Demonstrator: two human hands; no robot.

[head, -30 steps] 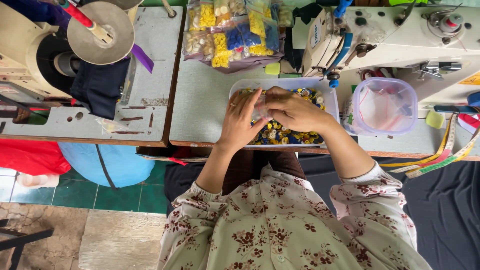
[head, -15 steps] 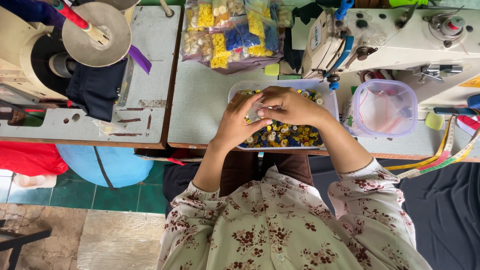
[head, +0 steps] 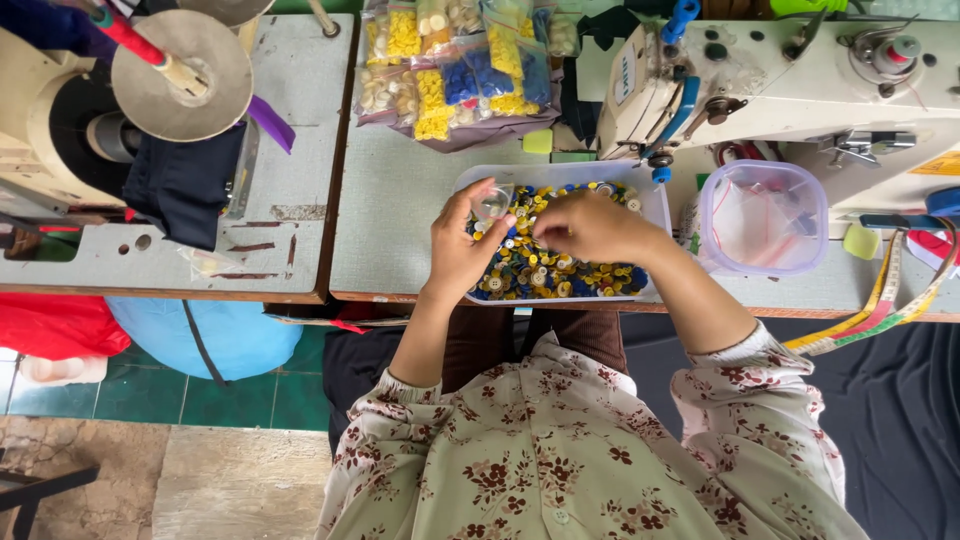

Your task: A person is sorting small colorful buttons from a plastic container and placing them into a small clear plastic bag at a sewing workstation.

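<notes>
While both hands hover over the clear tray (head: 655, 200) of buttons (head: 560, 270), the left hand (head: 462, 245) pinches a small see-through piece (head: 492, 203) between thumb and fingertips. It may be a tiny bag or a clear cup; I cannot tell which. This piece sits at the top of the left hand, up above the far left corner of the tray, and it looks shiny and almost empty.

The right hand (head: 592, 225) is curled, knuckles up, with its fingertips pointing left toward that clear piece. I cannot tell if it holds a button, because the fingers hide what is under them. It is just beside the left hand, with a small gap between them. The buttons lie right under both hands, so the right hand is as near to them as the left.

The buttons are many small round ones, mostly yellow, blue, white and dark. The tray is long from left to right and rests on the desk (head: 400, 190) by its near edge. Bags of sorted buttons (head: 455, 65) lie behind it, a sewing machine (head: 780, 70) stands to the right, and an empty clear tub (head: 762, 215) sits just beside the tray.
</notes>
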